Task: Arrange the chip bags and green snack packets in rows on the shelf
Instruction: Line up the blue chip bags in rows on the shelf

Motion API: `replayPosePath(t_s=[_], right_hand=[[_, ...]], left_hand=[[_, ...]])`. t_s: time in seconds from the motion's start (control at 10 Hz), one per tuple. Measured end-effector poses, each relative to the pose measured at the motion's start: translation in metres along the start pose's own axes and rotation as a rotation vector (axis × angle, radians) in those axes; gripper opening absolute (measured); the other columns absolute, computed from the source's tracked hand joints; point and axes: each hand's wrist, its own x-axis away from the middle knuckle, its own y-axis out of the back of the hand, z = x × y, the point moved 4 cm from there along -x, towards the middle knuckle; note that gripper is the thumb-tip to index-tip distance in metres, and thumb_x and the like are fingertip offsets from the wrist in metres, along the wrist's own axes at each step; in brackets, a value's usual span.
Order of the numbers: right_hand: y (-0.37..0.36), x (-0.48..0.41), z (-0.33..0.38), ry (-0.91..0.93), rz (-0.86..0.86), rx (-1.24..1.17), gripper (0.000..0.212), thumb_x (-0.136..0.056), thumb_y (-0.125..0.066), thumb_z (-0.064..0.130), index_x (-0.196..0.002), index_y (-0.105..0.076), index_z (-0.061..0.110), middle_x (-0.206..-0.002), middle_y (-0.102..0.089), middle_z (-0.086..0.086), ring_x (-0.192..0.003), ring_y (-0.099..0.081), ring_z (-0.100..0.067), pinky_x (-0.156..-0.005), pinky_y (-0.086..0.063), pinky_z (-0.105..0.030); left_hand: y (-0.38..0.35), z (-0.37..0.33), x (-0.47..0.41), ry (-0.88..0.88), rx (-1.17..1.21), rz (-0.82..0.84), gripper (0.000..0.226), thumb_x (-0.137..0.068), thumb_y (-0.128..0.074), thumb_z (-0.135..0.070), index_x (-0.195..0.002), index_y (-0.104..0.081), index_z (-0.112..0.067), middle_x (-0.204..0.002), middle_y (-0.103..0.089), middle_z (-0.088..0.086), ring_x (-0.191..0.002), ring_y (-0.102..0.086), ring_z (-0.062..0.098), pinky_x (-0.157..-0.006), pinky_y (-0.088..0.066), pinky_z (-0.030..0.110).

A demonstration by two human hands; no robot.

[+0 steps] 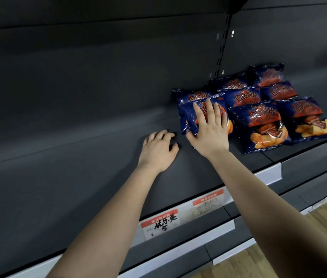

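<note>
While our right hand [208, 129] presses flat, fingers spread, on the leftmost bag [186, 117] right of centre, our left hand [158, 149] rests loosely curled and empty on the shelf [78, 167]. Pushing too hard may skew its row or crush chips.

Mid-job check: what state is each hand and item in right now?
Left hand, loosely curled, resting on shelf, holding nothing.
Right hand, flat, pressing front-left chip bag.
Other chip bags, sealed, lying flat in rows.
Price label, in rail, handwritten.
</note>
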Motion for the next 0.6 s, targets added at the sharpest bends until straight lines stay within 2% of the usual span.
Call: replayPosePath(t_s=[0.6], right_hand=[[0.0019, 0.0008, 0.0008, -0.007, -0.014, -0.018, 0.078, -0.088, -0.052, 0.047, -0.152, -0.012, 0.027, -0.16, -0.007, -0.01, -0.147, -0.001, -0.032, -0.117, 0.0, -0.047]], left_hand=[[0.0001, 0.0007, -0.0001, -0.003, 0.003, -0.012, 0.045, -0.096, -0.037, -0.04, -0.139, -0.04, -0.025, -0.151, -0.032, -0.005, -0.138, -0.024, 0.018, -0.115, -0.016, 0.036]])
